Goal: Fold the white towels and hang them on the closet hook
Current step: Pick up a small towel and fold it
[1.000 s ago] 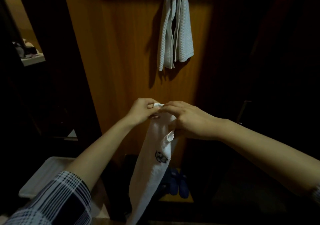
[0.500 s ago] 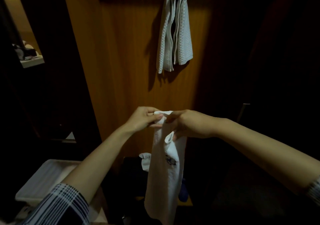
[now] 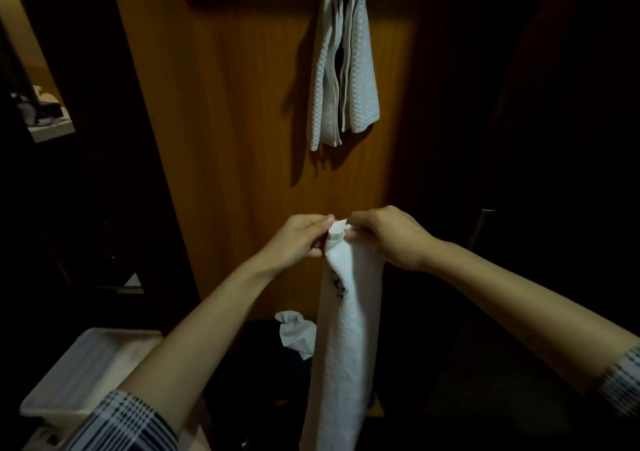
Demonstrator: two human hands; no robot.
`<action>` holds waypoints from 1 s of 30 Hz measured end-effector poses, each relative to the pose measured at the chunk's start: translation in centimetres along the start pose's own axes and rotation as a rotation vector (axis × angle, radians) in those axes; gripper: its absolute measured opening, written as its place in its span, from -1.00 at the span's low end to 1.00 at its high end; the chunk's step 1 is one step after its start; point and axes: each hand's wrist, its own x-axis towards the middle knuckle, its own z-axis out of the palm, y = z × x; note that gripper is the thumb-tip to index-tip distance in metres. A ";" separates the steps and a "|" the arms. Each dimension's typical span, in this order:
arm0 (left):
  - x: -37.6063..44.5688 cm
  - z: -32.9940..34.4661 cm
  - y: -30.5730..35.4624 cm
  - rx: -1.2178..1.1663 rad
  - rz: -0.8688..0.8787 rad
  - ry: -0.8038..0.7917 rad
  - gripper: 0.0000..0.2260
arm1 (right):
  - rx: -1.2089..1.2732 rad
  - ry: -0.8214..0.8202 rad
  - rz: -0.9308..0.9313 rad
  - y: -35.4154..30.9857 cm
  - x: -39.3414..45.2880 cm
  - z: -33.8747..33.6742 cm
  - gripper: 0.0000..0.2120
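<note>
A long white towel (image 3: 341, 346) with a small dark emblem hangs straight down in front of me, folded into a narrow strip. My left hand (image 3: 298, 239) and my right hand (image 3: 391, 235) both pinch its top edge, their fingertips almost touching. Higher up, a white waffle-weave towel (image 3: 343, 69) hangs folded against the wooden closet panel (image 3: 242, 121); its hook is hidden beyond the frame's top edge. Another crumpled white cloth (image 3: 296, 334) lies low, behind the hanging towel.
A white plastic tray (image 3: 79, 378) stands at the lower left. A shelf (image 3: 52, 131) with dim items is at the far left. The closet's right side and floor are very dark.
The towel's top edge has been gathered tighter between both hands, and the strip now hangs straighter and narrower. The crumpled cloth below has come into view.
</note>
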 end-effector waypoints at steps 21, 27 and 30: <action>1.4 0.0 2.4 -0.173 0.265 0.177 -0.92 | 1.308 0.358 0.236 2.0 -1.0 3.3 -0.71; 1.0 0.7 -0.4 -0.006 0.065 -0.009 -0.76 | 1.283 0.445 0.230 1.3 0.9 1.6 -0.70; 0.9 0.3 -1.4 -0.012 0.082 0.119 -0.80 | 1.270 0.448 0.212 1.2 1.0 1.1 -0.74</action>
